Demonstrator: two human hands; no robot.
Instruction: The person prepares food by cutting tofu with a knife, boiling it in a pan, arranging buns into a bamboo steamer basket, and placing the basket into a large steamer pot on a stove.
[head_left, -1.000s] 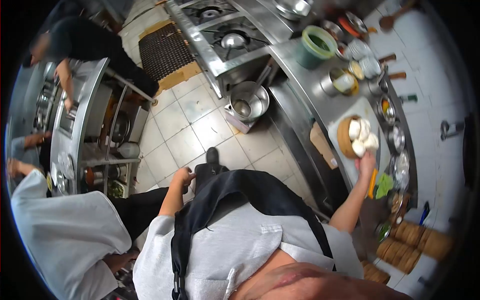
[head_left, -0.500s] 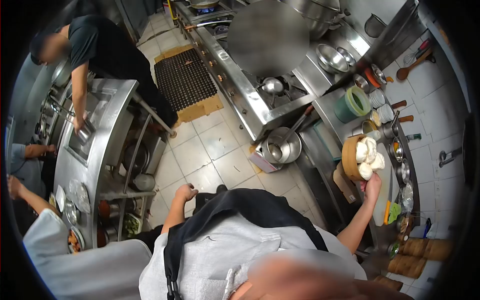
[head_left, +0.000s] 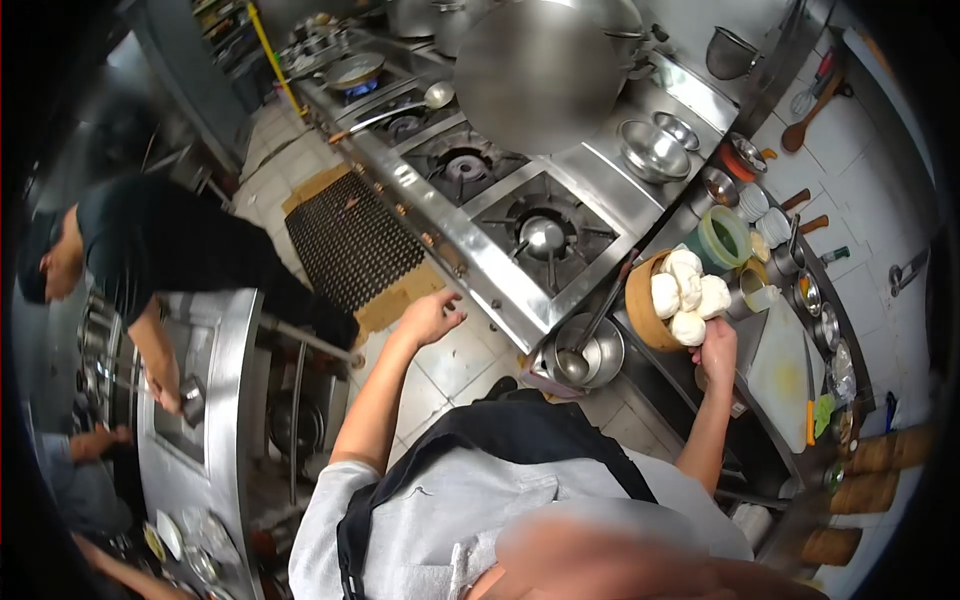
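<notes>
My right hand (head_left: 716, 352) grips the near right edge of a round bamboo steamer (head_left: 648, 305), which is tilted. Several white buns (head_left: 688, 290) sit inside it. The steamer is in the air over the counter's left edge, beside a metal pot with a yellowish rim (head_left: 747, 293). My left hand (head_left: 432, 317) is raised in front of the stove's front edge, fingers apart, with nothing in it. To the right of the steamer lies a white cutting board (head_left: 780, 365) with an orange-handled knife (head_left: 810, 420).
Ahead stands a stove (head_left: 540, 235) with burners and a ladle (head_left: 438, 95). A metal pot (head_left: 597, 355) is low beside the stove. At left, a person in dark clothes (head_left: 180, 235) leans over a steel counter (head_left: 225, 350). Stacked bamboo steamers (head_left: 865, 493) are at lower right.
The steamer has been lifted off the cutting board and carried left towards the stove in my right hand. My left hand has risen and reached forward. The view has turned towards the stove.
</notes>
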